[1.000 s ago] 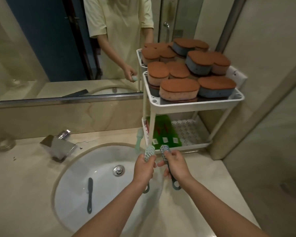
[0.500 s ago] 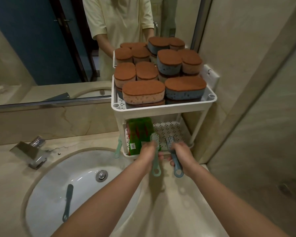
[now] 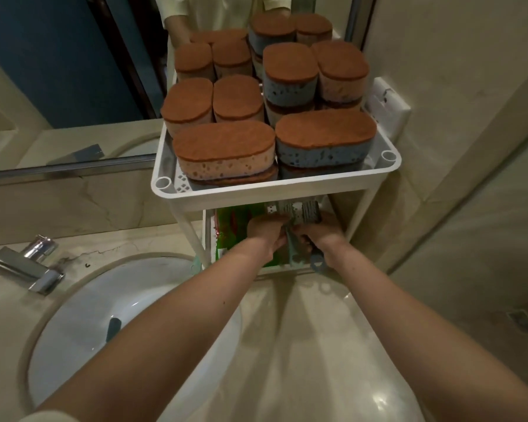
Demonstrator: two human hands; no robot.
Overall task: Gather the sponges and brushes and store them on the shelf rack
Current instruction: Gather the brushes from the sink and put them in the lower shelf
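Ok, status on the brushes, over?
Left grip on pale-green brush, right grip on blue brush. Both heads inside rack lower tier. Green pack beside them, not blocking. Another brush in sink.

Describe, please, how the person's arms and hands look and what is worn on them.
Both forearms are bare. The left hand and right hand show no glove, watch or ring. A pale cream sleeve edge shows at the left upper arm; the mirror shows a pale yellow short-sleeved top.
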